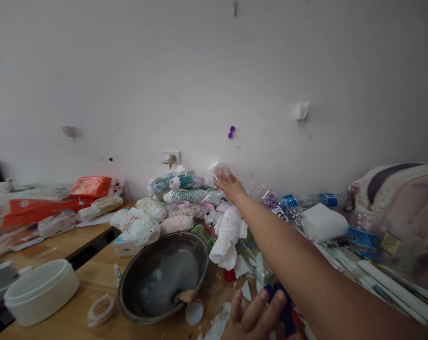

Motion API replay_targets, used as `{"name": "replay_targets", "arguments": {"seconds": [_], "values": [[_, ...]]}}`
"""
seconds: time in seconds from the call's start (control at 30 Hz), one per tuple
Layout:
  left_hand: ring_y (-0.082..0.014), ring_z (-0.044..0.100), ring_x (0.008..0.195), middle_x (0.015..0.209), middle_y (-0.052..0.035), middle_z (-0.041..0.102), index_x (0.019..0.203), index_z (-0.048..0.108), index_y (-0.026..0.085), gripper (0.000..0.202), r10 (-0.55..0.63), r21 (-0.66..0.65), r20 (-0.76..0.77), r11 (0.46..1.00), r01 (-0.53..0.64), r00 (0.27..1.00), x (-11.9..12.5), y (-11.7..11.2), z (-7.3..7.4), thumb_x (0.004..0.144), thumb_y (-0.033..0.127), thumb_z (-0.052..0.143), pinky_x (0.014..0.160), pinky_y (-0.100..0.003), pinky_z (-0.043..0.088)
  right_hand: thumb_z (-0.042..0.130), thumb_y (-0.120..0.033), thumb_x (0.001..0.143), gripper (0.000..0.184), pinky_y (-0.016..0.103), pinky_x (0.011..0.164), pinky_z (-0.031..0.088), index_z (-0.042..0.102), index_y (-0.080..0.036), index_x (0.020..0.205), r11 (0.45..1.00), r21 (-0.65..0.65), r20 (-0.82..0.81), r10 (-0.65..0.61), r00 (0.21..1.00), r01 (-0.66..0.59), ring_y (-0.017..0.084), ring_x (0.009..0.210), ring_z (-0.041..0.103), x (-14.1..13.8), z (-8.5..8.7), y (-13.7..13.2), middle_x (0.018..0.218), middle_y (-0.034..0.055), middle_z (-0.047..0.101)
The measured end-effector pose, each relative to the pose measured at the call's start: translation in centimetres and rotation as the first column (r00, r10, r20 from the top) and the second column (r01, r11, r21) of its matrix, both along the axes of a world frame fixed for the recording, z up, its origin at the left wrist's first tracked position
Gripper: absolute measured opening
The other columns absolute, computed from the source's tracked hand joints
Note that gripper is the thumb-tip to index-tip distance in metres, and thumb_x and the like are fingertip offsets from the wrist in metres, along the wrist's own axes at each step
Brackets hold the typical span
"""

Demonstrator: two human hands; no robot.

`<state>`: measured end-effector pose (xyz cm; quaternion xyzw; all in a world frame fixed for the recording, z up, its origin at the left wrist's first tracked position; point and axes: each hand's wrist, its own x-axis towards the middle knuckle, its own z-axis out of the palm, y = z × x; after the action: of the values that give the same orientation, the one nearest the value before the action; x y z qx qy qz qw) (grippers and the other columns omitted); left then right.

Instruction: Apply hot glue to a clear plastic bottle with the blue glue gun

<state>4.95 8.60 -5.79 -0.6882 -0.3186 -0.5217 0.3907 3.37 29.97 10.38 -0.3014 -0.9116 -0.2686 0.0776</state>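
Observation:
My right hand [230, 185] reaches far out over the table to the top of a pile of paper-wrapped bottles [180, 196] against the wall. Its fingers are spread, and the fingertips touch a small white wrapped piece [214, 167] on top of the pile. My left hand [256, 315] lies low at the bottom edge with its fingers bent, against a dark blue object [286, 309]. Whether it grips that object is hidden. A white paper-wrapped bottle [228, 233] lies just under my right forearm.
A metal bowl [129, 288] holds grey liquid and a brush. A white round tub [40, 290], a tape roll [100, 309] and a bottle cap [194, 312] lie nearby. Plastic bottles [288, 203], white tubes [394, 288] and a bag [398, 198] crowd the right. Orange packets [89, 186] lie left.

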Motion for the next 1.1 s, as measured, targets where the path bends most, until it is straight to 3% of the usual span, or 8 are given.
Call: {"name": "replay_targets", "arguments": {"seconds": [0.13, 0.3, 0.43, 0.63, 0.87, 1.1], "values": [[-0.017, 0.024, 0.142, 0.146, 0.0053, 0.047, 0.112, 0.059, 0.038, 0.044, 0.028, 0.003, -0.048, 1.0, -0.028, 0.998, -0.3, 0.0, -0.3, 0.072, 0.052, 0.071, 0.116, -0.036, 0.014, 0.03, 0.004, 0.082, 0.061, 0.05, 0.117, 0.003, 0.042, -0.018, 0.138, 0.999, -0.001, -0.03, -0.052, 0.998, 0.052, 0.019, 0.145, 0.006, 0.4, -0.2, 0.0, 0.152, 0.0077, 0.032], [-0.0188, 0.02, 0.144, 0.137, 0.0085, 0.056, 0.116, 0.06, 0.045, 0.05, 0.074, 0.008, -0.094, 0.997, -0.073, 0.993, -0.4, 0.2, -0.5, 0.069, 0.061, 0.068, 0.117, -0.038, 0.014, 0.036, 0.001, 0.086, 0.049, 0.05, 0.117, 0.004, 0.045, -0.007, 0.133, 0.995, 0.0, -0.025, -0.099, 0.995, 0.099, 0.023, 0.145, 0.009, 0.6, -0.4, -0.1, 0.152, 0.0171, 0.029], [-0.0185, 0.022, 0.143, 0.136, 0.0075, 0.058, 0.117, 0.059, 0.045, 0.05, 0.06, 0.016, -0.082, 0.998, -0.059, 0.995, -0.3, 0.3, -0.4, 0.07, 0.061, 0.067, 0.117, -0.038, 0.015, 0.04, -0.001, 0.087, 0.049, 0.049, 0.117, 0.002, 0.046, -0.013, 0.134, 0.996, -0.005, -0.017, -0.091, 0.996, 0.091, 0.021, 0.145, 0.009, 0.6, -0.6, -0.1, 0.153, 0.0115, 0.03], [-0.0167, 0.021, 0.143, 0.156, 0.0029, 0.03, 0.133, 0.044, 0.041, 0.06, 0.063, -0.002, -0.051, 0.998, -0.064, 0.997, -0.3, 0.2, -0.1, 0.078, 0.059, 0.06, 0.116, -0.037, 0.017, 0.043, -0.005, 0.089, 0.054, 0.055, 0.115, 0.0, 0.038, -0.018, 0.141, 0.994, -0.006, -0.036, -0.111, 0.993, 0.111, 0.025, 0.145, 0.008, 0.7, -1.1, 0.1, 0.153, 0.0101, 0.031], [-0.0171, 0.022, 0.143, 0.151, 0.003, 0.04, 0.131, 0.047, 0.041, 0.059, 0.018, -0.019, -0.053, 1.0, -0.019, 0.998, -0.3, 0.2, -0.1, 0.076, 0.051, 0.067, 0.116, -0.037, 0.017, 0.05, -0.01, 0.09, 0.046, 0.051, 0.116, 0.002, 0.045, -0.016, 0.135, 0.991, -0.018, -0.034, -0.132, 0.991, 0.131, 0.024, 0.144, 0.01, 1.0, -1.3, 0.2, 0.151, 0.0103, 0.034], [-0.0161, 0.027, 0.141, 0.157, -0.0027, 0.026, 0.144, 0.028, 0.033, 0.067, -0.001, 0.018, 0.025, 1.0, 0.0, 1.0, 0.4, 1.2, -0.7, 0.085, 0.031, 0.06, 0.115, -0.038, 0.017, 0.05, -0.009, 0.091, 0.042, 0.045, 0.117, 0.002, 0.049, -0.018, 0.132, 0.989, -0.078, -0.078, -0.131, 0.988, 0.125, 0.021, 0.144, 0.014, 2.1, -1.1, -0.1, 0.151, 0.0068, 0.036]]}}
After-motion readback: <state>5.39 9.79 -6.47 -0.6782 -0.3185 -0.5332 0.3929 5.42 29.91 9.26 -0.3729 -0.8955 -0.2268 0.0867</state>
